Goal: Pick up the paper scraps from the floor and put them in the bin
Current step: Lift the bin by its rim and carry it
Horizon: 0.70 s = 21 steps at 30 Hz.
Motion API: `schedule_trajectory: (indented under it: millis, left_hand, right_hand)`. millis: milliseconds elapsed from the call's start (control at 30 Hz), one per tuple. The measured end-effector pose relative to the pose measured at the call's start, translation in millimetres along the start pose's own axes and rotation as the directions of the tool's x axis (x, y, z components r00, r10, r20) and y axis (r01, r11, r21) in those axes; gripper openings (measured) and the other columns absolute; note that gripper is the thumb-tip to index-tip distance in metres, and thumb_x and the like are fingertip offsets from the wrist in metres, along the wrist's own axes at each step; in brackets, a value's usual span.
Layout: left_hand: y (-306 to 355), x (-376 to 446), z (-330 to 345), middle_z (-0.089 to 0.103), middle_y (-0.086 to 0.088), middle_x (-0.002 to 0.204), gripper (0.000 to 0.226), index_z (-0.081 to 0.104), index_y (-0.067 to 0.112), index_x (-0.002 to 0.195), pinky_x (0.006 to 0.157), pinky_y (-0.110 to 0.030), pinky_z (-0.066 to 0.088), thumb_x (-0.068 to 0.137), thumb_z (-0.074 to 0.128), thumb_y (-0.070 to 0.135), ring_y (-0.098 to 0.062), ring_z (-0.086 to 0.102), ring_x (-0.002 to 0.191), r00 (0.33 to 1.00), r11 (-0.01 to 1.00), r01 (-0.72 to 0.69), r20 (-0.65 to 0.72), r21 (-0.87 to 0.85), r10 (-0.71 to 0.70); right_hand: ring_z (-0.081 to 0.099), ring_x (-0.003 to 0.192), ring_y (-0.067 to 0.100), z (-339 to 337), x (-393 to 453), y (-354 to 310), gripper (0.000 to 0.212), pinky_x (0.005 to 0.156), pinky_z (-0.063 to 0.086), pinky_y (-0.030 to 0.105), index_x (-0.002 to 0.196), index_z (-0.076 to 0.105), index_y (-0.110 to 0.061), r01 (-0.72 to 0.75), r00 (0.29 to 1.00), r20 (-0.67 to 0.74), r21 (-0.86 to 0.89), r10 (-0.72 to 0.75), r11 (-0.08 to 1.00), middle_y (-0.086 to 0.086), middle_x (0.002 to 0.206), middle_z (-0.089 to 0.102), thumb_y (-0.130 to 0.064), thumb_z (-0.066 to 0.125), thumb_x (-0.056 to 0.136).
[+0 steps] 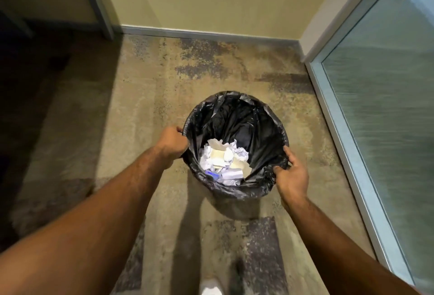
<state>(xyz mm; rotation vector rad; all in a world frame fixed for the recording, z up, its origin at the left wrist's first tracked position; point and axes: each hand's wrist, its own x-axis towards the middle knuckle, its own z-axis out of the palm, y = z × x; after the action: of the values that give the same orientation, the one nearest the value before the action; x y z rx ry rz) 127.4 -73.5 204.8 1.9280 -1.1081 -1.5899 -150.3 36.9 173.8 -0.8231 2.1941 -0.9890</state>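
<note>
A round bin (237,102) lined with a black plastic bag stands on the carpet in the middle of the view. Crumpled white and cream paper scraps (224,162) lie at its bottom, with a small blue item among them. My left hand (172,142) grips the bin's left rim, fingers curled over the bag's edge. On the right rim my right hand (292,172) pinches the bag's edge between thumb and fingers. No loose scraps show on the floor around the bin.
Mottled beige and grey carpet (145,97) covers the floor. A cream wall with a pale skirting board (206,34) runs behind the bin. A frosted glass panel (385,116) in a light frame stands to the right. My white shoe (210,287) shows at the bottom.
</note>
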Motion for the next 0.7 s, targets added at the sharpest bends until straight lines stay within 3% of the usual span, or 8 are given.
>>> schedule_trajectory:
  millis: [100,200,267,333,400,500,633,700]
  left_hand:
    - [-3,-43,-9,0.058,-0.016,0.078,0.028,0.057,0.010,0.071,0.069,-0.040,0.044,0.081,0.058,-0.016,-0.025,0.054,0.077,0.999,0.998,0.051,0.012,0.030,-0.052]
    - [0,-84,-16,0.058,-0.016,0.077,0.026,0.056,0.008,0.069,0.070,-0.042,0.047,0.075,0.065,-0.016,-0.024,0.053,0.076,0.995,0.995,0.100,0.013,0.031,-0.100]
    - [6,-112,-20,0.060,-0.016,0.076,0.014,0.061,-0.005,0.078,0.069,-0.044,0.052,0.068,0.069,-0.009,-0.024,0.055,0.075,0.993,0.993,0.116,0.021,0.036,-0.117]
    - [19,-144,-25,0.061,-0.015,0.073,0.029,0.062,-0.012,0.083,0.068,-0.042,0.049,0.059,0.072,0.000,-0.023,0.055,0.074,0.992,0.993,0.113,0.058,0.039,-0.115]
    - [40,-182,-30,0.062,-0.011,0.068,0.013,0.066,-0.004,0.071,0.069,-0.040,0.046,0.063,0.077,-0.005,-0.022,0.054,0.075,0.991,0.995,0.099,0.081,0.033,-0.101]
    - [74,-237,-39,0.062,0.003,0.052,0.038,0.072,0.019,0.055,0.070,-0.045,0.052,0.074,0.076,-0.014,-0.021,0.055,0.074,0.989,0.993,0.100,0.102,0.062,-0.106]
    - [123,-303,-55,0.065,0.004,0.051,0.031,0.057,0.008,0.071,0.085,-0.047,0.054,0.081,0.068,-0.019,-0.024,0.056,0.084,0.989,0.994,0.110,0.101,0.005,-0.110]
    - [138,-325,-65,0.068,-0.003,0.064,0.033,0.051,0.009,0.083,0.091,-0.046,0.054,0.081,0.068,-0.019,-0.026,0.058,0.084,0.988,0.994,0.110,0.109,-0.017,-0.108]
  right_hand:
    - [0.064,0.075,-0.003,-26,-31,-3,0.071,0.069,0.043,-0.001,0.143,0.056,-0.026,-0.027,0.999,0.038,-0.054,0.029,0.998,-0.006,0.133,0.064,0.008,0.064,0.082]
    - [0.069,0.085,0.007,-57,-64,-21,0.072,0.082,0.052,0.008,0.141,0.058,-0.020,-0.062,0.996,0.060,-0.014,0.063,0.998,-0.002,0.128,0.065,0.017,0.058,0.079]
    - [0.069,0.071,0.014,-80,-86,-37,0.069,0.071,0.057,0.011,0.136,0.061,-0.014,-0.073,0.995,0.067,-0.004,0.073,0.997,0.000,0.111,0.069,0.021,0.057,0.077]
    - [0.065,0.065,0.015,-102,-105,-53,0.064,0.061,0.055,0.011,0.129,0.066,-0.012,-0.075,0.995,0.058,-0.015,0.076,0.997,0.004,0.110,0.071,0.022,0.058,0.075]
    - [0.068,0.069,0.021,-123,-121,-70,0.057,0.064,0.058,0.016,0.121,0.069,-0.010,-0.075,0.996,0.040,0.003,0.075,0.997,0.009,0.108,0.073,0.021,0.059,0.074]
    - [0.067,0.066,0.033,-159,-144,-108,0.051,0.058,0.058,0.025,0.117,0.071,-0.005,-0.065,0.997,0.027,-0.017,0.066,0.998,0.005,0.091,0.071,0.020,0.060,0.074]
    - [0.060,0.051,0.027,-208,-171,-152,0.048,0.045,0.050,0.024,0.113,0.073,-0.012,0.004,0.999,0.041,-0.086,0.000,0.996,0.015,0.104,0.070,0.013,0.062,0.073]
    - [0.062,0.059,0.020,-228,-180,-169,0.050,0.059,0.052,0.022,0.111,0.073,-0.021,0.007,0.999,0.042,-0.111,-0.002,0.994,0.015,0.115,0.065,0.009,0.065,0.073]
